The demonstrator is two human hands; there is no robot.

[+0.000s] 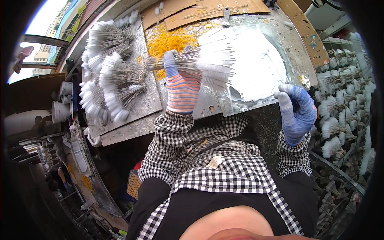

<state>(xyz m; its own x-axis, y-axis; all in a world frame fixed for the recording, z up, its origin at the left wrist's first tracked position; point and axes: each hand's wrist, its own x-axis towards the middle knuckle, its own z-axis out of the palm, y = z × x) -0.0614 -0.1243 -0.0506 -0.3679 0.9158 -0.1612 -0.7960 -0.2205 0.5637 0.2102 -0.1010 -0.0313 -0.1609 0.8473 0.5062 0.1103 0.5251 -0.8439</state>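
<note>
Gripping a fanned bundle of thin white-tipped metal sticks, the left hand holds it crosswise, tips rightward over the white paste slab; right hand curled, empty.

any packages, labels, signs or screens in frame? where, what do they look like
No screens or signs.
Tag: small pale cloth label on the checked shirt front, blank-looking.
Cardboard sheets: flat brown pieces at the table's far edge, no print visible.
Left hand grips a wire bundle, unlabelled.
</note>
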